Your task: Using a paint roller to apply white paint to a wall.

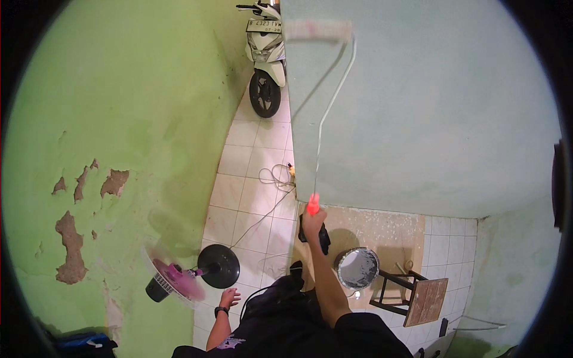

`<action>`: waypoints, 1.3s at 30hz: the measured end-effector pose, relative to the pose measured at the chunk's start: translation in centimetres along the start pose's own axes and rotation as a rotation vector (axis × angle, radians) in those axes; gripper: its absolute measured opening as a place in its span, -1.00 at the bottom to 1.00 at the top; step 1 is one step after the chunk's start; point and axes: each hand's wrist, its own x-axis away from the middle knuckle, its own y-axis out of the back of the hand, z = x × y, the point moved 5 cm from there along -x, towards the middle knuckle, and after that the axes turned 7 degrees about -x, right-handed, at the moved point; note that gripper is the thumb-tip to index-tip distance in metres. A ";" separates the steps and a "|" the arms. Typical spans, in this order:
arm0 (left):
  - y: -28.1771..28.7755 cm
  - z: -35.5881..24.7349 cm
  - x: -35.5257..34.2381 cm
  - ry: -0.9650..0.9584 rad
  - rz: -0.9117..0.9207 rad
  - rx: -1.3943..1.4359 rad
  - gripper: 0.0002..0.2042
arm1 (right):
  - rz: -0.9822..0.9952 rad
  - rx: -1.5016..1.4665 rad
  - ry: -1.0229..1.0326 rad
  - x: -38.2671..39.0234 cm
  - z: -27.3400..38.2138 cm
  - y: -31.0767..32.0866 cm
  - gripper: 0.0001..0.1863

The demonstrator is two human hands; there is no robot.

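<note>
Paint bucket: A round grey bucket [371, 281] is seen to the right of the right arm. Its rim and its inside wall are smeared with paint.
In the bucket: Pale, grey-white paint [356, 265] is held inside. How deep it is cannot be told.
Under the bucket: A flat tan sheet [391, 230] is spread on the floor, and it is dotted with many white specks.
Paint roller: A paint roller with a long, pale, fuzzy tube [319, 31], a thin bent metal rod [320, 131] and a bright red-orange handle [314, 204] is lifted up high in front of the smooth, pale blue-grey wall [430, 119]. The tube is blurred, and it is placed at the wall or very near it; which one cannot be told.
Right hand: The handle is gripped tight by the right hand [314, 222], with the fingers wrapped around it.
Black bundle: A soft, shiny black bundle [324, 240] is partly hidden behind the right hand. What is in it cannot be told.
Left hand: The left hand [230, 297] is kept low and free, with its fingers loosely spread. A dark band [221, 309] is worn on the wrist.
Fan: A pink and black fan [173, 275] on a round black base [218, 266] is set near the left hand.
Stool: A stool with a brown wooden seat [427, 302] and dark legs is placed just beside the bucket.
</note>
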 end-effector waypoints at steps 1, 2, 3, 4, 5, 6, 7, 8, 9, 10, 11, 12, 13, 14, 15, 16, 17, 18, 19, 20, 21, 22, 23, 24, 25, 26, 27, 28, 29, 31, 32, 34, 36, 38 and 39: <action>0.1 0.1 0.0 -0.024 -0.012 0.022 -0.61 | 0.028 -0.097 -0.033 -1.0 2.9 0.3 -0.83; 0.4 0.3 0.1 -0.053 -0.016 0.033 -0.61 | 0.041 -0.191 -0.067 -1.1 4.2 0.8 -0.87; 0.1 -0.4 0.0 -0.082 0.011 0.030 -0.61 | -0.044 -0.082 0.109 0.0 2.9 1.9 -0.85; -0.4 -1.7 -0.2 -0.102 0.025 0.018 -0.61 | -0.136 0.030 0.294 1.6 0.1 3.0 -0.84; -0.8 -2.1 -0.2 -0.099 0.036 0.006 -0.61 | -0.244 0.286 0.465 4.6 -2.3 4.2 -0.80; -1.1 -2.6 -0.3 -0.097 0.048 -0.006 -0.61 | -0.352 0.546 0.631 8.2 -4.6 5.2 -0.75; -0.1 -1.6 -0.1 -0.080 0.005 0.026 -0.62 | -0.043 -0.004 0.001 11.2 -8.1 4.9 -0.70; -0.2 -1.5 -0.3 -0.081 0.008 0.028 -0.62 | -0.063 0.013 -0.130 14.3 -9.7 6.2 -0.67; -0.2 -1.5 -0.5 -0.078 0.015 0.020 -0.63 | -0.084 0.030 -0.260 16.3 -11.3 7.1 -0.65; -0.1 -1.2 -0.5 -0.073 0.022 0.010 -0.63 | -0.085 0.030 -0.260 16.8 -11.3 7.4 -0.65; -0.1 -1.1 -0.3 -0.066 0.035 -0.006 -0.65 | -0.085 0.017 -0.200 16.6 -11.0 7.6 -0.63; 0.0 -0.9 -0.6 -0.052 0.040 -0.005 -0.66 | -0.085 0.000 -0.135 16.0 -10.2 7.4 -0.61; 0.1 -0.4 -0.6 -0.042 0.040 -0.004 -0.66 | -0.094 -0.009 -0.124 15.5 -9.5 6.9 -0.61; -0.2 -0.7 -0.6 -0.036 0.046 -0.007 -0.67 | -0.152 -0.037 -0.149 14.7 -8.2 6.4 -0.61; -0.3 -1.1 -0.7 -0.038 0.044 -0.003 -0.67 | -0.210 -0.067 -0.172 13.5 -7.0 6.1 -0.62; -0.2 -1.1 -0.7 -0.037 0.038 0.006 -0.67 | -0.213 -0.075 -0.159 12.0 -4.9 5.7 -0.62; 0.0 -0.9 -0.6 -0.046 0.032 0.023 -0.67 | -0.171 -0.097 -0.039 10.2 -1.9 4.7 -0.63; 0.4 -0.7 -0.7 -0.055 0.026 0.040 -0.67 | -0.129 -0.117 0.082 8.4 1.2 3.9 -0.63; -0.1 -1.6 -0.7 -0.056 0.024 0.025 -0.67 | -0.148 -0.120 0.096 6.5 3.0 4.3 -0.63; -0.3 -1.9 -0.8 -0.077 0.032 0.034 -0.66 | -0.156 -0.112 0.081 4.9 4.7 4.4 -0.66; -0.5 -2.3 -0.7 -0.091 0.031 0.030 -0.66 | -0.160 -0.102 0.064 3.8 6.2 4.4 -0.69; -0.7 -2.5 -0.6 -0.104 0.030 0.025 -0.66 | -0.169 -0.106 0.073 3.1 7.7 4.8 -0.69; -0.8 -2.7 -0.4 -0.108 0.039 0.025 -0.65 | -0.148 -0.155 0.073 2.6 9.3 5.2 -0.68; -0.8 -2.5 -0.5 -0.109 0.044 0.017 -0.65 | -0.126 -0.203 0.072 2.3 10.3 5.4 -0.67; -0.9 -2.2 -0.5 -0.114 0.054 0.026 -0.65 | -0.133 -0.209 0.082 2.6 10.0 5.6 -0.67; -1.1 -2.2 -0.6 -0.121 0.067 0.032 -0.66 | -0.137 -0.174 0.101 3.5 9.1 5.8 -0.66; -1.4 -2.2 -0.4 -0.104 0.064 0.018 -0.66 | -0.144 -0.137 0.120 4.4 8.0 6.1 -0.66; -1.5 -2.0 -0.4 -0.106 0.079 0.032 -0.67 | -0.150 -0.141 0.130 5.8 7.5 6.5 -0.66; -1.7 -1.5 -0.3 -0.072 0.086 0.038 -0.68 | -0.149 -0.147 0.077 7.2 7.1 7.0 -0.62; -1.9 -0.9 -0.9 -0.016 0.096 0.049 -0.70 | -0.158 -0.164 0.044 7.0 9.2 7.5 -0.59; -2.1 -0.5 -1.2 0.012 0.102 0.047 -0.70 | -0.155 -0.148 0.074 6.1 11.6 7.7 -0.59; -2.2 0.6 -1.7 0.050 0.139 0.060 -0.71 | -0.128 -0.161 0.150 4.2 17.6 8.3 -0.61; -2.7 0.2 -1.6 0.081 0.146 0.060 -0.69 | -0.144 -0.219 0.232 1.0 24.0 9.9 -0.64; -2.2 0.7 -3.8 -0.056 0.172 0.103 -0.70 | -0.159 -0.268 0.281 0.0 26.9 10.7 -0.65; -2.3 0.5 -5.0 -0.070 0.173 0.107 -0.70 | -0.151 -0.258 0.285 -0.3 27.4 10.7 -0.66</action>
